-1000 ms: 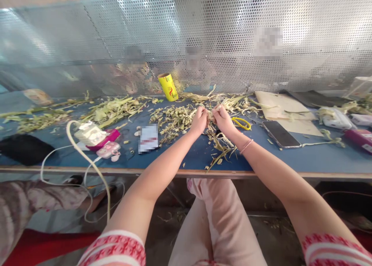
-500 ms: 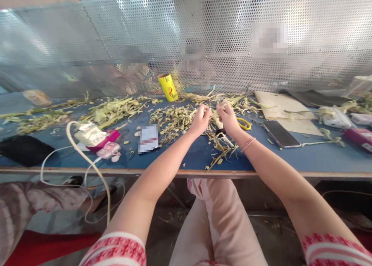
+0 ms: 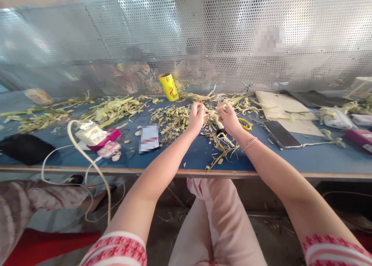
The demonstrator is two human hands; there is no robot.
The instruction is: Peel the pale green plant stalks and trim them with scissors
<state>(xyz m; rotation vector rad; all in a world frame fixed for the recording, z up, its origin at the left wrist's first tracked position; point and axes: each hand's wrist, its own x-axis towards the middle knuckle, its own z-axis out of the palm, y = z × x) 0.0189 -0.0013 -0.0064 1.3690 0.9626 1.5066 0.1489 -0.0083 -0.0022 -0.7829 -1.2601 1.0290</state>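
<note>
My left hand (image 3: 197, 118) and my right hand (image 3: 229, 118) are raised just above the blue table (image 3: 290, 157), a short gap apart. Both pinch a pale dry leaf strip (image 3: 212, 111) that stretches between them. Under and behind the hands lies a pile of cut leaf pieces (image 3: 174, 118). More loose leaf scraps (image 3: 222, 145) trail toward the table's front edge. Yellow-handled scissors (image 3: 243, 123) lie just right of my right hand.
A yellow roll (image 3: 168, 87) stands at the back. A black phone (image 3: 281, 134) and tan boards (image 3: 283, 107) lie to the right. On the left sit a white charger with cable (image 3: 88, 133), a pink device (image 3: 109, 149) and a black pouch (image 3: 23, 149). A perforated metal screen (image 3: 203, 33) closes the back; people sit behind it.
My hands have moved apart from touching each other, drawing the leaf strip out between them, and have lifted slightly away from the pile.
</note>
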